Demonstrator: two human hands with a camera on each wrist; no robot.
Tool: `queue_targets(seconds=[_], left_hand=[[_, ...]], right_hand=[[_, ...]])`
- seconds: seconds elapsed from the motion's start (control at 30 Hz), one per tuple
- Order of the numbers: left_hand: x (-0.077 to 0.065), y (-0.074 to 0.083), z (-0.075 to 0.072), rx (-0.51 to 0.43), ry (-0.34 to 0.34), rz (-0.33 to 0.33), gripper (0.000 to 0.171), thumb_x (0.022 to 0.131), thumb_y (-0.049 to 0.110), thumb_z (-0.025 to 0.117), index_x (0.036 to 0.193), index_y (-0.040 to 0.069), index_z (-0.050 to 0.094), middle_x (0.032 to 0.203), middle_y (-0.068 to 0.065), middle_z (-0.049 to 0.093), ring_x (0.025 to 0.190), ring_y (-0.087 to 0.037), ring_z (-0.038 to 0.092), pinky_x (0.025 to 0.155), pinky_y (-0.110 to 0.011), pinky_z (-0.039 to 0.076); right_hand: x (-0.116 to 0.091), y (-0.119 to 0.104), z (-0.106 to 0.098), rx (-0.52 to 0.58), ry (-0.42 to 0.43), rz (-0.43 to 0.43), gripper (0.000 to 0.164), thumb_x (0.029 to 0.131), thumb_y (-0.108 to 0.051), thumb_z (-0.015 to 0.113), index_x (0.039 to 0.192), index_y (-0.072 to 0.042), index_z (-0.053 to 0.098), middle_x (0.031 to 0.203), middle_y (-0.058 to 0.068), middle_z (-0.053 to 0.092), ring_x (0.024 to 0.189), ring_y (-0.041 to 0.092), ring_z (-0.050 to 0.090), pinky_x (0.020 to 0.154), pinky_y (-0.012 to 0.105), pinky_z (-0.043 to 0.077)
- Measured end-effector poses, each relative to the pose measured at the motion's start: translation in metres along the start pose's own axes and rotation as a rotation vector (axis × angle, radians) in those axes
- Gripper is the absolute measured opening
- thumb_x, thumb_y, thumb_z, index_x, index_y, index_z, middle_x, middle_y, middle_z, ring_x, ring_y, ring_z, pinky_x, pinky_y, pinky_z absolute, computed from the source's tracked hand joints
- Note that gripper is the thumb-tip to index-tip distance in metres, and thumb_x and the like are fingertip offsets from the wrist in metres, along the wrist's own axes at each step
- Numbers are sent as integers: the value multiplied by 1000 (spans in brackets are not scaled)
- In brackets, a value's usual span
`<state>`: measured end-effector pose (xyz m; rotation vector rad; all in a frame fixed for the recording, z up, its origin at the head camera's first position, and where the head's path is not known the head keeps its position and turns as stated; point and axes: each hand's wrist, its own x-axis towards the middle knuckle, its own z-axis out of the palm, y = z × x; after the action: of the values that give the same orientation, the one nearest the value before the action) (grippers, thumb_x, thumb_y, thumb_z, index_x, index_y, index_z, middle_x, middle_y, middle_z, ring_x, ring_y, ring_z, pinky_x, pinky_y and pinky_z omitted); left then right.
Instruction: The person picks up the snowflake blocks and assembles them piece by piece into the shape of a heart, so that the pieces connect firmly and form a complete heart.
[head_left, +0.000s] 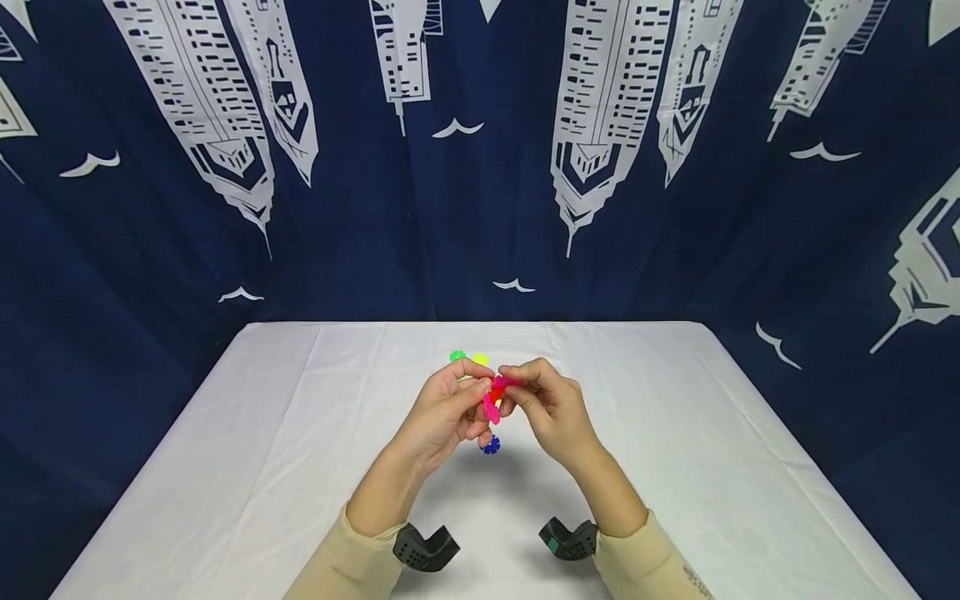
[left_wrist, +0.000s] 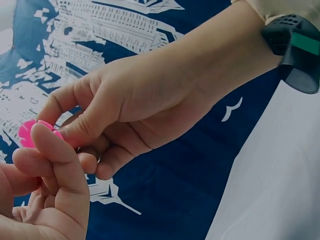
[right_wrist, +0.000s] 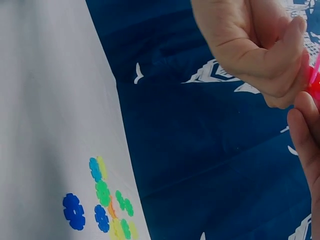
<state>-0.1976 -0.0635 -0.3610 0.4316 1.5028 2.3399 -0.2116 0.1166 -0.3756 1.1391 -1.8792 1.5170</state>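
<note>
Both hands meet above the table, holding a small cluster of pink and red notched plastic building discs (head_left: 491, 408). My left hand (head_left: 442, 412) pinches the cluster from the left between thumb and forefinger, the other fingers curled below. From the right, my right hand (head_left: 551, 408) pinches a pink disc (left_wrist: 27, 133) at the top of the cluster between thumb and fingertips. A red disc (right_wrist: 314, 87) shows between the fingers in the right wrist view. The fingers hide much of the cluster, and I cannot tell how its discs are slotted together.
On the white-covered table (head_left: 300, 467), several loose notched discs lie beneath and beyond the hands: a dark blue disc (right_wrist: 74, 212), a green disc (head_left: 457, 356), a yellow disc (head_left: 480, 359) and others. A navy curtain (head_left: 420, 217) with white building prints hangs behind the table.
</note>
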Motion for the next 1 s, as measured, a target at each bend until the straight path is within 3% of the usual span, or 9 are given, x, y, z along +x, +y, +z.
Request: queue_targets(seconds=[0.33, 0.53, 0.7, 0.9, 1.0], left_hand=[[-2, -1, -1, 66, 12, 55, 10, 103, 6, 50, 112, 9, 49, 69, 1, 59, 46, -9, 45, 52, -24, 55], [-2, -1, -2, 125, -2, 108, 10, 103, 7, 52, 112, 8, 50, 67, 1, 59, 45, -9, 48, 51, -25, 56], [-1, -3, -2, 148, -8, 113, 12, 102, 7, 53, 114, 5, 49, 69, 0, 61, 45, -10, 49, 51, -25, 57], [3, -4, -1, 172, 61, 128, 25, 103, 7, 51, 124, -5, 51, 66, 1, 59, 46, -10, 48, 52, -25, 57], [4, -2, 0, 171, 134, 137, 21, 103, 7, 52, 123, 0, 54, 70, 0, 63, 48, -12, 52, 54, -26, 58]], right_hand=[[2, -5, -5, -78, -20, 48, 31, 91, 14, 59, 120, 2, 56, 74, 12, 69, 60, 15, 64, 60, 24, 59], [2, -6, -10, -98, 1, 71, 19, 90, 14, 60, 104, 2, 56, 80, 14, 71, 64, 16, 66, 63, 24, 60], [1, -5, -13, -91, -8, 61, 17, 89, 16, 61, 98, 2, 57, 82, 16, 71, 62, 15, 65, 61, 24, 60], [5, -5, -16, -225, -52, 170, 15, 94, 0, 65, 108, -5, 62, 88, 7, 74, 69, 12, 67, 66, 25, 59], [5, -4, -18, -283, -50, 240, 20, 97, -10, 64, 117, -9, 63, 94, 4, 75, 75, 14, 68, 69, 26, 58]])
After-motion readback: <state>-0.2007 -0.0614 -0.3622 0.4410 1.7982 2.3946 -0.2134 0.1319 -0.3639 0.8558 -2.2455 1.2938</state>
